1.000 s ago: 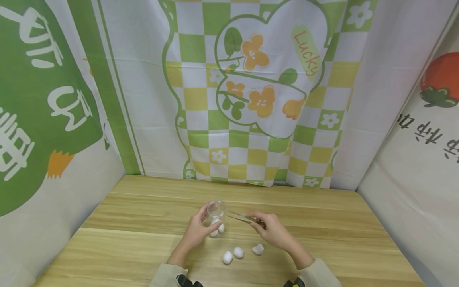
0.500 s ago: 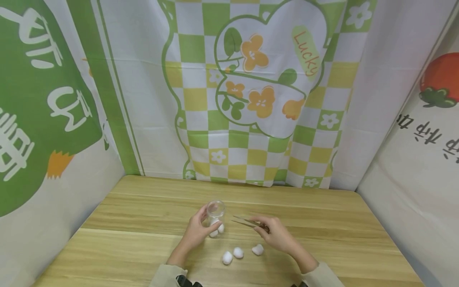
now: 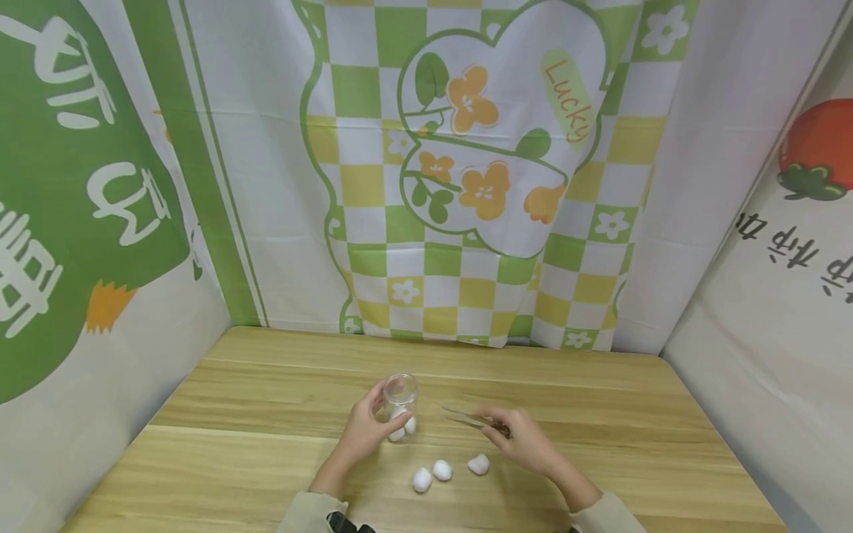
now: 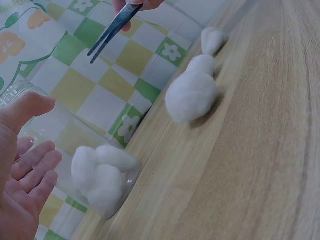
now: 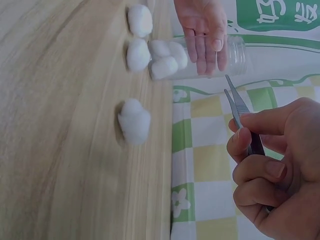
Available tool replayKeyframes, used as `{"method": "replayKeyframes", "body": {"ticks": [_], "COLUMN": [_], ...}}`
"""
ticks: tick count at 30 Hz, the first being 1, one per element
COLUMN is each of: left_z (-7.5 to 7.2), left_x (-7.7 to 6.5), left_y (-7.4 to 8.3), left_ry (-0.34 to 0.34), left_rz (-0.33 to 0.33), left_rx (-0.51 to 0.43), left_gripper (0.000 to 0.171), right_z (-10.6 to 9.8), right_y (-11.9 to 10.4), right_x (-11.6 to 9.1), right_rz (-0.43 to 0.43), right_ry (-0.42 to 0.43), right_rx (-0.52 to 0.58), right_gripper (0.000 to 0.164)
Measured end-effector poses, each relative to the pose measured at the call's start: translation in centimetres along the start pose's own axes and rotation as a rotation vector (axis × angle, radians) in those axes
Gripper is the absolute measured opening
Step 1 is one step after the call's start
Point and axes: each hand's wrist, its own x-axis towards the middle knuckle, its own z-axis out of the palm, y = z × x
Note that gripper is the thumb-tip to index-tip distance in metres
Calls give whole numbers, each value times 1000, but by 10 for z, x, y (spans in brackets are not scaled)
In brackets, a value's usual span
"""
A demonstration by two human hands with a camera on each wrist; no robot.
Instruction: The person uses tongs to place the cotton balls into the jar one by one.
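A clear jar (image 3: 401,392) stands upright on the table with several cotton balls (image 4: 102,175) at its bottom. My left hand (image 3: 365,426) holds it, thumb on the near side and fingers round the back. My right hand (image 3: 523,440) pinches metal tweezers (image 5: 242,107) between thumb and fingers. The tweezers' tips are apart with nothing between them, and they point toward the jar from its right. On the table in front lie three loose cotton balls: a left one (image 3: 422,480), a middle one (image 3: 443,470) and a lumpy right one (image 3: 478,464).
The wooden table (image 3: 280,385) reaches back to a hanging checkered cloth (image 3: 466,296). Printed cloth walls stand at the left (image 3: 153,355) and right (image 3: 753,318) sides.
My right hand has drawn back to the right and slightly toward me with the tweezers, away from the jar. The left hand and jar have stayed in place.
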Motion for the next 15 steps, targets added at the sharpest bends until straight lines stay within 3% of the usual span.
{"method": "replayKeyframes", "body": {"ticks": [15], "left_z": [0], "left_x": [-1], "left_y": [3], "left_ry": [1], "left_rz": [-5], "left_rx": [-4], "left_gripper": [69], "right_z": [-5], "right_y": [14], "right_x": [-9], "right_rz": [-13], "right_ry": [-17], "right_rx": [-47], "right_gripper": [27]}}
